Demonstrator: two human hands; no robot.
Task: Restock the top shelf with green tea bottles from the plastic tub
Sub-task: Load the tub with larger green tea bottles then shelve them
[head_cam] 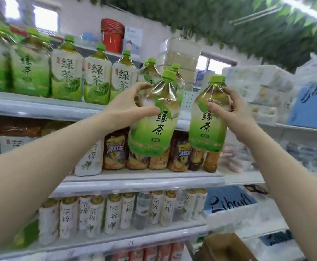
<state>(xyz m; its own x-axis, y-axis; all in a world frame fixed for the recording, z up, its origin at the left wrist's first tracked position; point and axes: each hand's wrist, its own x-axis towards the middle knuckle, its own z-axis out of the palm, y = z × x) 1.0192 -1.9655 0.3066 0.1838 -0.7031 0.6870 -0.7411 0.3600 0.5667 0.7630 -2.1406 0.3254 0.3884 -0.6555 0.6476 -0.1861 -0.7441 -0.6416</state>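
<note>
Head camera: A row of green tea bottles [66,76] stood upright, shoulder to shoulder, along the top shelf [40,108] at the left of a shop rack. Their green caps were up and their labels faced out, and a stack of red buckets [112,34] sat above and behind them. In the middle of the frame the person's left hand [129,104] gripped the left bottle [153,129], another green tea bottle. The fingers curled round its shoulder and the thumb pressed across the front of the label. That bottle was held in the air in front of the rack, cap leaning slightly right. Its base hung lower than the top shelf's edge and overlapped the amber drink bottles [114,151] one level down. Just beside it, but not touching, the right bottle [207,132] was held at about the same height, near upright. The right hand [233,112] was wrapped round its shoulder, thumb across the label and fingers round the far side. White-labelled bottles [114,213] filled a level lower again. To the right lay wrapped white packs [257,87], a blue pack [312,104] and, at the bottom, an open cardboard box [227,247].
</note>
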